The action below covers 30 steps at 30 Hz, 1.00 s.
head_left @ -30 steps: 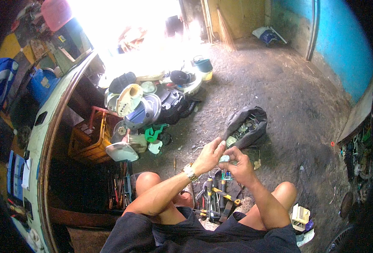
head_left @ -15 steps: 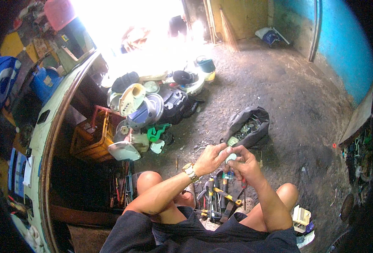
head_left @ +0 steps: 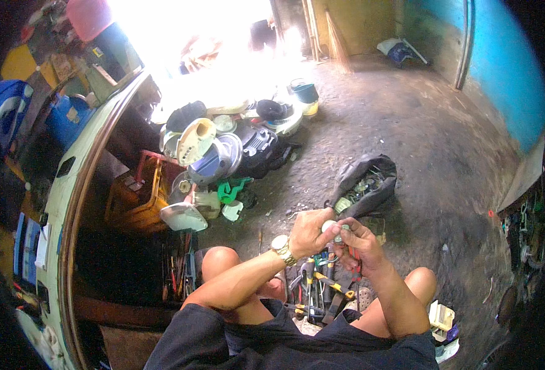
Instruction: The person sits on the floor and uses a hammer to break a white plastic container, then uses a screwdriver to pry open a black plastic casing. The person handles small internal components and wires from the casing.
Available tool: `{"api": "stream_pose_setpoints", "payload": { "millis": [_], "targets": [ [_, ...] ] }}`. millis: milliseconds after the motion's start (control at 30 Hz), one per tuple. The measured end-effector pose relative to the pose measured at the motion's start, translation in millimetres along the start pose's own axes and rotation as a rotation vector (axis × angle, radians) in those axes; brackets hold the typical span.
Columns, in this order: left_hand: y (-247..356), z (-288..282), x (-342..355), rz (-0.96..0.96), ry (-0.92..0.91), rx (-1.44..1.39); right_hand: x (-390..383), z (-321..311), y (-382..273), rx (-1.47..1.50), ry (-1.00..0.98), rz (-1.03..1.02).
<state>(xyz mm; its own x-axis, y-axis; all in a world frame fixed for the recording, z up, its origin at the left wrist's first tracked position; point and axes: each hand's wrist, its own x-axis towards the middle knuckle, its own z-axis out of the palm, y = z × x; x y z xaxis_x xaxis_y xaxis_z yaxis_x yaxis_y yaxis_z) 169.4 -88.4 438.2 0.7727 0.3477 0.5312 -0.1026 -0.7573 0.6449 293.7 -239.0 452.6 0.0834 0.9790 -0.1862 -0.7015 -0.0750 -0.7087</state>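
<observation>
Both my hands meet above the tools between my knees. My left hand, with a gold watch on its wrist, is closed on a small whitish round part. Close against it, my right hand has its thumb and finger pinched at the same part; the exact contact is too small to make out. Tucked in the lower fingers of the right hand is a red-handled screwdriver, its shaft pointing down. Beneath lie several hand tools, among them a hammer and yellow-and-black-handled tools.
Ahead, a black bag holds small scraps. Fan parts and plastic housings are heaped to the left, beside an orange crate. A long bench runs along the left. Cream plastic pieces lie by my right knee.
My left hand has closed further around the whitish round part, which now shows nearer the left thumb. My right fingers have curled in, with the red screwdriver handle showing more.
</observation>
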Motion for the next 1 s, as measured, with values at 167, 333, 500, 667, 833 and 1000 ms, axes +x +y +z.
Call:
{"api": "stream_pose_setpoints", "payload": {
  "millis": [167,333,500,667,833,1000],
  "targets": [
    [0,9,-5,-0.071,-0.052,-0.198,-3,0,-4,-0.021,0.033,-0.025],
    [-1,11,-10,-0.072,0.077,-0.175,0,6,-3,-0.156,0.033,-0.088],
    [1,10,-8,-0.048,0.114,-0.123,2,5,-5,-0.205,0.061,-0.096],
    [5,9,-4,-0.083,0.085,-0.120,-2,13,-10,-0.168,0.050,-0.049],
    [10,9,-1,-0.182,0.077,-0.135,4,10,-4,-0.232,0.069,-0.161],
    [-1,17,-1,-0.193,0.036,-0.063,8,2,2,-0.275,0.110,-0.225]
  ]
}}
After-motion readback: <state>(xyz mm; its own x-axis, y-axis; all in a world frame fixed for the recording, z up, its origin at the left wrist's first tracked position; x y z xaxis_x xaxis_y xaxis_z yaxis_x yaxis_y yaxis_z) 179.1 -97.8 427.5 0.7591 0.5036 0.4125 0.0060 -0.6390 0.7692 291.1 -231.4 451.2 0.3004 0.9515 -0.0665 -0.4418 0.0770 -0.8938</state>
